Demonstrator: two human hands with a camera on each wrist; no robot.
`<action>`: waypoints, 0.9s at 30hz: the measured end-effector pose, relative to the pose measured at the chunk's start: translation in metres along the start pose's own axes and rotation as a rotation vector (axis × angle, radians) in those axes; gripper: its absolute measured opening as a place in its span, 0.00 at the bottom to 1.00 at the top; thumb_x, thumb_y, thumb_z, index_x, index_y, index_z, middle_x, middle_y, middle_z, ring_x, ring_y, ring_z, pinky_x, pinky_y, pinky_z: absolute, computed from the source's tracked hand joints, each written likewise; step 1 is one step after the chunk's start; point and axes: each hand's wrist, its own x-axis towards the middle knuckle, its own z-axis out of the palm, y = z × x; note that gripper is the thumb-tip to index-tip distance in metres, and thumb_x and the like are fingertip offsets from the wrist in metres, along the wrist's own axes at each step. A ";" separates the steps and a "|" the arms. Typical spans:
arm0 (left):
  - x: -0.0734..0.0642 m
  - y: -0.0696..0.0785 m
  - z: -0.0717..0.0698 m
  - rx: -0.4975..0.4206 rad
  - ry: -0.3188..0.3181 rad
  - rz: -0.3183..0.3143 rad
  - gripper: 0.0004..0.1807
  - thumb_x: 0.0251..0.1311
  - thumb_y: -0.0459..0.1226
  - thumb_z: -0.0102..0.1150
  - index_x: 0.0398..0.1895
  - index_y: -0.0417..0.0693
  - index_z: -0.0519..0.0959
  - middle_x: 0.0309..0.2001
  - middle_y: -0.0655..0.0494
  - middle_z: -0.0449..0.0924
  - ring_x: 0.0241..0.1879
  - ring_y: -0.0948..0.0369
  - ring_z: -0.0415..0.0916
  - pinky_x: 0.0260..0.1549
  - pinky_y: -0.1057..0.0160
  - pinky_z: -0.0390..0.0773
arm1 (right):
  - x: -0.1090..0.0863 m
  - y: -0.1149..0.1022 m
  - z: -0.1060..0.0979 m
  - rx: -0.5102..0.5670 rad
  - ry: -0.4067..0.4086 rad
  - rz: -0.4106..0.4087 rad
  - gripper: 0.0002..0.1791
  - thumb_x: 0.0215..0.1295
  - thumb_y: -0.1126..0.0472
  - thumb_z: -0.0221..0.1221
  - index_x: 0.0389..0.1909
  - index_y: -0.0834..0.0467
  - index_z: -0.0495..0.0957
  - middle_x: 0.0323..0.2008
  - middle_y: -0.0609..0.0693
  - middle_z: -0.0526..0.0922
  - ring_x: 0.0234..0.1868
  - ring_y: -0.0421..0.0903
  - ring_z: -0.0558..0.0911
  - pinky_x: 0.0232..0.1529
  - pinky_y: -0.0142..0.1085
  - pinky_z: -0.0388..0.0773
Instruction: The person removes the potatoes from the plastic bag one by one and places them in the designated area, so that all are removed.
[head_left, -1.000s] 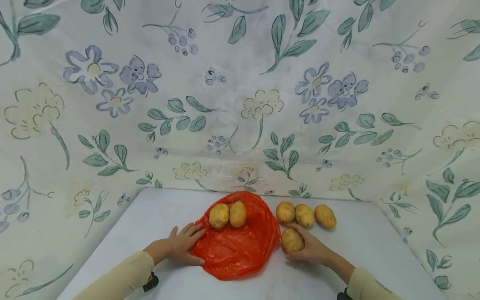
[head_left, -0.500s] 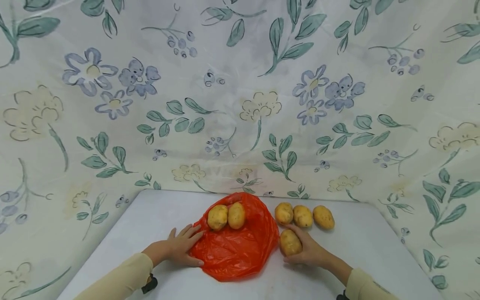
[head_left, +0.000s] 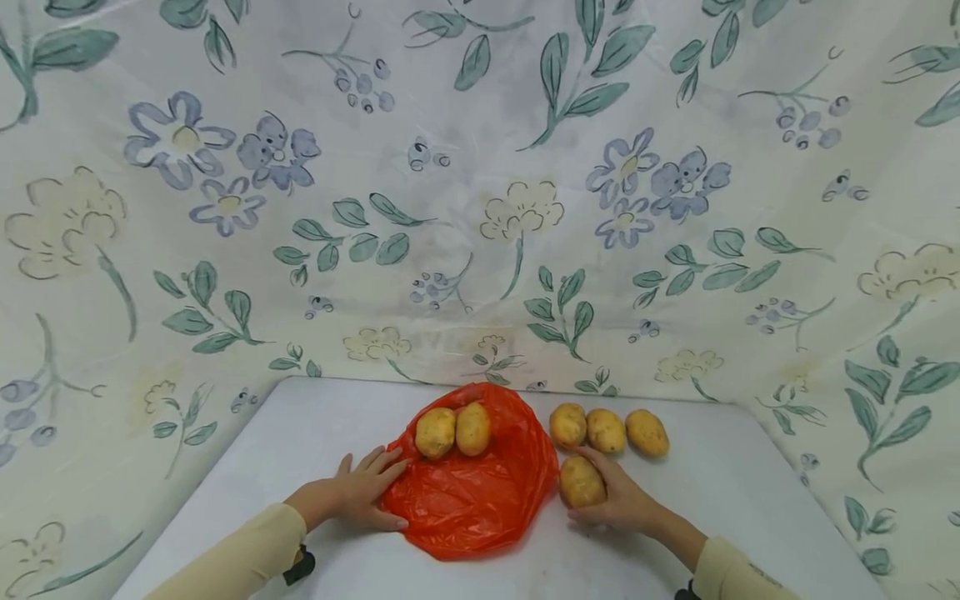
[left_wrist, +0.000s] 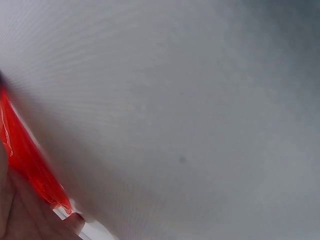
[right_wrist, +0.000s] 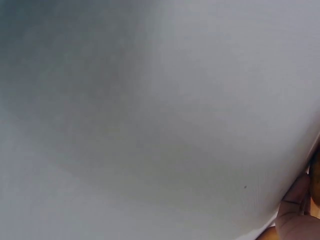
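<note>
- By the left hand (head_left: pixel 365 493), fingers spread, the left edge of the red plastic bag (head_left: pixel 465 500) is touched; light pressure should be given, so that slipping is avoided.
- On its rear part, two potatoes (head_left: pixel 435 433) are placed.
- Just beside its right edge, a single potato (head_left: pixel 581 482) is gripped between thumb and fingers of the right hand (head_left: pixel 624 502); squeezing too hard should be avoided.
- Farther back, three more potatoes (head_left: pixel 606 431) are lined up.
- The white table (head_left: pixel 720 500) is backed by floral cloth (head_left: pixel 450 217).

bag (head_left: pixel 468 504) — plain red; potatoes (head_left: pixel 581 482) yellow-brown; sleeves (head_left: pixel 232 550) cream; table (head_left: pixel 738 479) white; backdrop (head_left: pixel 450 200) — pale, green leaves, blue-violet flowers
</note>
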 end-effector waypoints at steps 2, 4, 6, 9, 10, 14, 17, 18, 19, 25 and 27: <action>0.000 -0.001 0.000 0.004 0.005 0.000 0.57 0.47 0.68 0.65 0.76 0.49 0.59 0.78 0.45 0.50 0.77 0.39 0.40 0.65 0.22 0.37 | 0.000 0.000 0.000 0.000 0.008 0.003 0.53 0.50 0.52 0.75 0.74 0.52 0.55 0.70 0.58 0.63 0.65 0.56 0.69 0.62 0.62 0.70; 0.000 -0.001 0.000 0.011 0.009 0.004 0.57 0.47 0.67 0.65 0.75 0.49 0.59 0.77 0.45 0.50 0.77 0.39 0.41 0.65 0.22 0.38 | 0.001 0.000 0.000 0.004 0.015 0.001 0.53 0.50 0.53 0.75 0.74 0.53 0.56 0.69 0.58 0.64 0.65 0.56 0.70 0.62 0.61 0.70; 0.001 -0.001 0.000 0.017 0.010 0.005 0.56 0.47 0.68 0.65 0.75 0.49 0.59 0.77 0.45 0.50 0.77 0.39 0.41 0.65 0.22 0.38 | 0.001 0.000 0.001 0.002 0.020 0.000 0.52 0.50 0.52 0.75 0.73 0.53 0.57 0.69 0.58 0.65 0.64 0.56 0.70 0.61 0.60 0.72; 0.001 -0.001 0.001 0.023 0.007 0.000 0.57 0.47 0.68 0.65 0.75 0.49 0.59 0.77 0.45 0.50 0.77 0.39 0.40 0.65 0.22 0.37 | 0.001 0.002 0.002 0.004 0.025 -0.003 0.51 0.51 0.51 0.75 0.73 0.53 0.57 0.67 0.58 0.66 0.63 0.55 0.71 0.60 0.57 0.73; 0.001 -0.001 0.001 0.023 0.004 -0.003 0.57 0.47 0.68 0.65 0.75 0.49 0.59 0.77 0.45 0.50 0.77 0.39 0.40 0.65 0.23 0.37 | 0.001 0.004 0.002 0.005 0.027 -0.001 0.51 0.51 0.51 0.75 0.73 0.53 0.57 0.67 0.58 0.67 0.62 0.55 0.72 0.59 0.56 0.74; 0.000 0.001 0.002 0.017 -0.005 -0.006 0.57 0.47 0.67 0.65 0.75 0.48 0.60 0.77 0.45 0.51 0.77 0.39 0.40 0.65 0.23 0.37 | -0.001 0.005 0.003 0.015 0.020 0.016 0.51 0.52 0.50 0.74 0.73 0.52 0.57 0.66 0.57 0.67 0.61 0.54 0.72 0.58 0.55 0.74; 0.000 0.001 0.002 0.013 -0.006 -0.007 0.56 0.47 0.67 0.65 0.75 0.48 0.60 0.77 0.45 0.51 0.77 0.39 0.40 0.65 0.23 0.37 | -0.002 0.003 0.001 0.011 0.020 0.014 0.51 0.52 0.50 0.74 0.73 0.52 0.56 0.66 0.57 0.67 0.61 0.55 0.72 0.58 0.55 0.74; 0.000 0.001 0.001 0.012 -0.004 -0.005 0.56 0.47 0.67 0.65 0.75 0.48 0.60 0.77 0.45 0.50 0.77 0.39 0.40 0.65 0.23 0.37 | -0.002 0.002 0.000 0.009 0.024 0.013 0.51 0.52 0.51 0.74 0.73 0.51 0.56 0.65 0.57 0.67 0.61 0.55 0.71 0.58 0.56 0.74; 0.000 0.002 0.001 0.011 -0.002 -0.002 0.56 0.47 0.67 0.66 0.75 0.48 0.60 0.77 0.45 0.50 0.77 0.39 0.40 0.65 0.23 0.37 | -0.002 0.001 -0.001 0.003 0.030 0.011 0.51 0.51 0.51 0.74 0.73 0.51 0.56 0.65 0.58 0.67 0.61 0.55 0.71 0.58 0.56 0.74; 0.000 0.002 -0.002 0.005 0.006 0.001 0.56 0.46 0.67 0.66 0.75 0.48 0.60 0.77 0.45 0.51 0.77 0.39 0.41 0.65 0.22 0.37 | -0.008 -0.006 -0.011 -0.144 0.120 0.026 0.50 0.55 0.43 0.70 0.75 0.50 0.56 0.69 0.61 0.63 0.61 0.56 0.71 0.53 0.50 0.76; 0.000 0.002 -0.002 0.004 0.003 -0.002 0.57 0.46 0.67 0.66 0.75 0.48 0.59 0.77 0.45 0.50 0.77 0.39 0.40 0.65 0.22 0.37 | -0.012 -0.008 -0.018 -0.242 0.194 0.011 0.47 0.59 0.40 0.66 0.74 0.50 0.57 0.68 0.63 0.63 0.60 0.58 0.73 0.51 0.51 0.78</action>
